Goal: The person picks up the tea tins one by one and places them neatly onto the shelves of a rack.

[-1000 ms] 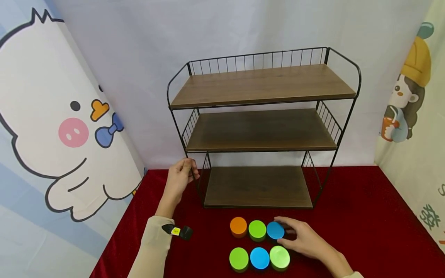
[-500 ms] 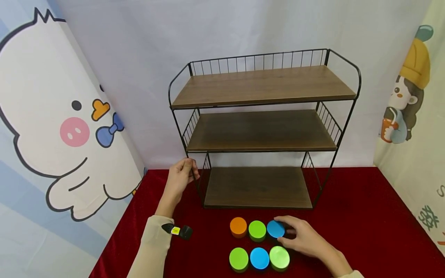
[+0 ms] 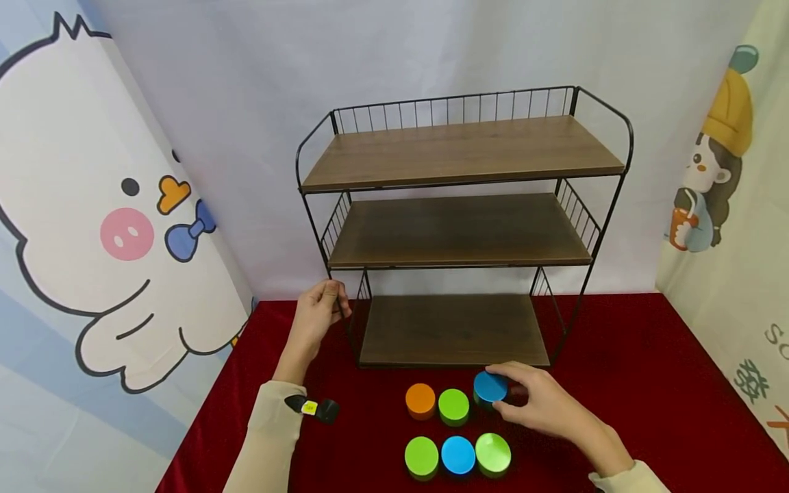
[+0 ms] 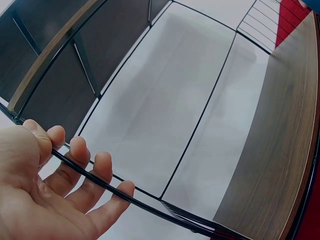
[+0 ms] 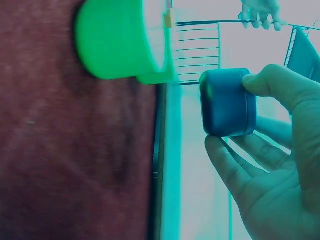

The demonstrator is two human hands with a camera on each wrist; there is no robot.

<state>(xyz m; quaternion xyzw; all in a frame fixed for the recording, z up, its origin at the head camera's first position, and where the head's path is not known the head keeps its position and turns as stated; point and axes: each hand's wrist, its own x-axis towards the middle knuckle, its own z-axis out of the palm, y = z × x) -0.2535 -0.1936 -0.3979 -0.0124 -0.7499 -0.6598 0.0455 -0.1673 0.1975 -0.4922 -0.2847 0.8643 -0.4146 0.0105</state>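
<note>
right hand (image 3: 545, 404), at the lower right of the head frame, pinches a round blue container (image 3: 490, 387) between its thumb and fingertips. in the right wrist frame this container sits right of the middle, clear of the red cloth (image 3: 635, 383), with a seam near its right end. the left hand (image 3: 316, 311), left of centre in the head frame, grips a black bar (image 4: 160, 213) of the shelf rack (image 3: 459, 233), thumb and forefinger pinching it, the other fingers behind it. just left of the held container stand a green container (image 3: 453, 407) and, beyond that, an orange container (image 3: 420, 401). near the bottom edge, left to right, stand another green container (image 3: 422, 457), a brighter blue container (image 3: 458, 454) and a glossy green container (image 3: 493, 454).
</note>
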